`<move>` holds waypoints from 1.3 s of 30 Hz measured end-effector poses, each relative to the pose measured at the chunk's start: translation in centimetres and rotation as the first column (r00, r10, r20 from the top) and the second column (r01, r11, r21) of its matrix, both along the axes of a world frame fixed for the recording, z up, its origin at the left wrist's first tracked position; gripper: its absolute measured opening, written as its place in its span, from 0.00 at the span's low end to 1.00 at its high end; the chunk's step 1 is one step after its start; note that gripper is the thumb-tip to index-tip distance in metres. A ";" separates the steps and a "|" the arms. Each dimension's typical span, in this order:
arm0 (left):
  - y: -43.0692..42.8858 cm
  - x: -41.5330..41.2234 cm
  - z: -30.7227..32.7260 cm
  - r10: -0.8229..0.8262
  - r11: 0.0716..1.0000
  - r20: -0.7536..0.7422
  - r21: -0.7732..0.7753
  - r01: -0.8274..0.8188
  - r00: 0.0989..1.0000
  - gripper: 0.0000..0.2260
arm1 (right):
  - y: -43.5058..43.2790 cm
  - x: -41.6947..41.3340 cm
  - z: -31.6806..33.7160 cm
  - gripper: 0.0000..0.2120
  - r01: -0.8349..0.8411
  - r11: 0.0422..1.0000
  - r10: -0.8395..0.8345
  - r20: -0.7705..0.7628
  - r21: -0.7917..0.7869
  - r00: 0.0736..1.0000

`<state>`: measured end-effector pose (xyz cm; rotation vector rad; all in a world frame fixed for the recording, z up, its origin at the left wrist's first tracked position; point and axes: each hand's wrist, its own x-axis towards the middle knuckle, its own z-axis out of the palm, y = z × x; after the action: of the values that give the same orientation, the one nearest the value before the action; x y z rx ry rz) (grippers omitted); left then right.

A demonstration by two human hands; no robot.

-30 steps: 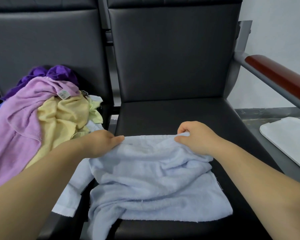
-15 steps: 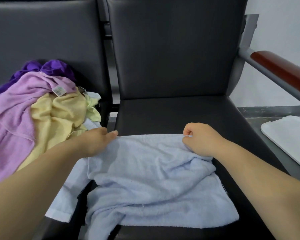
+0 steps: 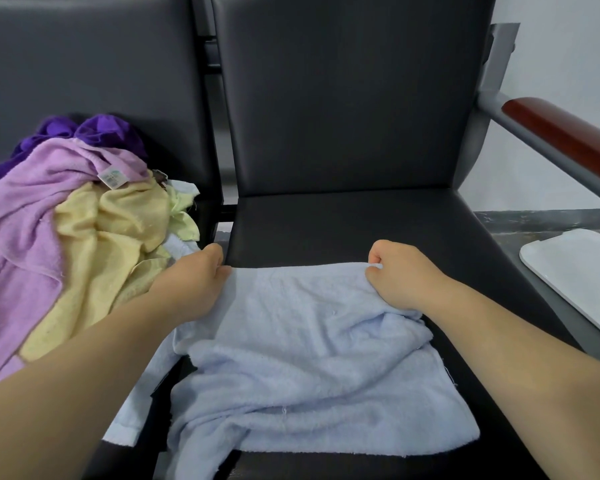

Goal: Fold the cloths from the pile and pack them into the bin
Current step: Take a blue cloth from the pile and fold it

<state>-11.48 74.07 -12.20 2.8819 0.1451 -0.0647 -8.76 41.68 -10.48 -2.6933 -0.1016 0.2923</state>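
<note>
From the head camera, the light blue towel (image 3: 309, 358) lies rumpled on the black seat (image 3: 343, 223), between the two forearms and reaching back toward the person. The left hand (image 3: 194, 278) pinches its far left corner with curled fingers. The right hand (image 3: 399, 271) is closed in a fist round the far edge near the right corner. The edge runs fairly straight between the two hands. Right of the right hand, well apart from it, sits a flat white thing with a rounded corner (image 3: 575, 282). Only part of it shows, so I cannot tell whether it is the bin or a lid, and nothing shows in it. Left of the left hand, on the next seat, is the pile: a lilac towel (image 3: 21, 237), a yellow towel (image 3: 108, 237) touching the left wrist, and a dark purple cloth (image 3: 101, 128) at the back. A small sewn tag (image 3: 111, 176) sits on the lilac towel, with print too small to read.
</note>
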 end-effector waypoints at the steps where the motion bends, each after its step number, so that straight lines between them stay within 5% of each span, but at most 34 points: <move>1: -0.1 0.0 -0.1 0.006 1.000 -0.001 0.006 -0.006 1.000 0.12 | 0.1 0.0 0.0 0.05 0.001 1.000 -0.001 0.007 -0.001 1.000; 6: -0.3 0.0 -0.1 0.040 0.997 0.042 -0.064 -0.037 0.998 0.06 | 0.3 -0.2 -0.1 0.02 0.007 1.000 -0.007 0.035 -0.002 0.999; 10: -1.2 0.0 0.4 -0.068 0.997 0.011 0.044 0.068 0.998 0.11 | 0.6 -0.5 0.3 0.10 0.011 1.000 -0.011 -0.004 -0.015 1.000; 16: -2.2 -0.1 1.1 -0.170 0.971 -0.091 0.151 0.182 0.981 0.08 | 0.7 -0.8 1.2 0.09 -0.034 0.984 0.031 -0.022 -0.176 0.999; 23: -0.9 -1.3 3.9 -0.248 0.969 0.041 -0.001 0.248 0.968 0.10 | -1.5 -1.4 2.5 0.08 -0.037 0.986 0.054 0.095 -0.164 0.994; 34: 1.0 -4.3 6.5 -0.009 1.000 0.087 -0.021 0.010 0.996 0.04 | -3.1 -3.7 3.1 0.11 0.082 0.978 -0.066 0.090 -0.192 0.994; 39: 1.4 -5.5 7.4 0.086 0.996 0.119 -0.013 -0.085 0.989 0.09 | -3.9 -4.3 3.1 0.11 0.242 0.950 -0.258 0.059 0.196 0.964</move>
<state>-16.94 75.46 -4.82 2.8580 0.2448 0.1222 -13.05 37.79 -7.33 -2.4952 0.1794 0.0859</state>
